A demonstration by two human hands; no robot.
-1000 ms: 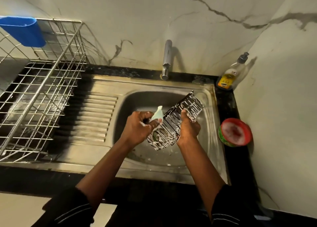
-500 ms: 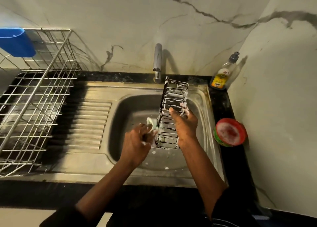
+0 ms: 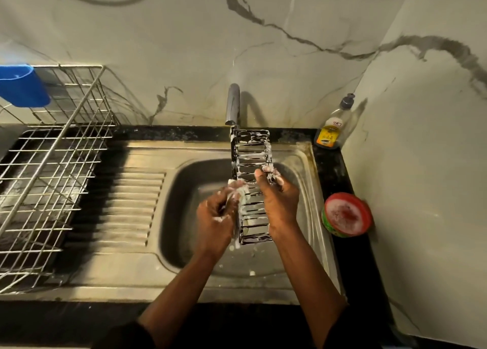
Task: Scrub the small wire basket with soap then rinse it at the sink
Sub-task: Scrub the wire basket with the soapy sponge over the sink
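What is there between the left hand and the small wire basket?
A soapy pale scrub pad, which the left hand grips against the small wire basket, seen in the head view.

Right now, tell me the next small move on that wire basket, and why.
Probably slide the scrub pad down the lower rungs of the small wire basket. The left hand pinches the pad against the basket's left edge, and the right hand grips it upright over the sink. Suds seem mostly on the upper rungs, and no water shows at the tap, so rinsing looks premature.

Sudsy metal wire basket [image 3: 251, 151]; dull steel sink [image 3: 184, 277]; veined marble wall [image 3: 290, 59].
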